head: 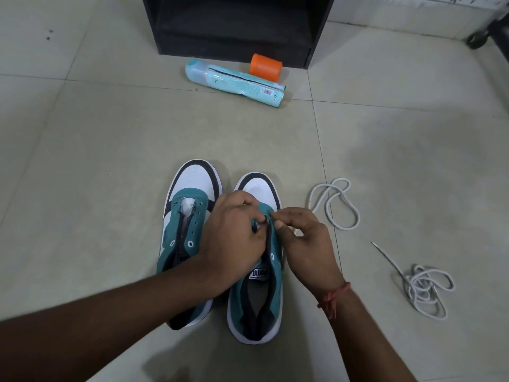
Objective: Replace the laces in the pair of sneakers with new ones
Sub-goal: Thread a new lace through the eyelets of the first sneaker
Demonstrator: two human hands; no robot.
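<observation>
Two teal, white and black sneakers stand side by side on the tiled floor, toes pointing away from me. The left sneaker (187, 216) has bare eyelets and no lace. Over the right sneaker (256, 304), my left hand (234, 238) grips the teal eyelet flap near the toe. My right hand (305, 244) pinches something small at the lowest eyelets; a lace end there is hidden by the fingers. A white lace (334, 202) lies looped just right of the shoes, one end running behind my right hand. A second white lace (421, 288) lies bunched farther right.
A pale blue spray can (234, 81) lies on its side beyond the shoes, with an orange cap (265, 67) behind it. A black open shelf unit (237, 26) stands at the back. A dark wheeled object (479, 40) sits at the far right.
</observation>
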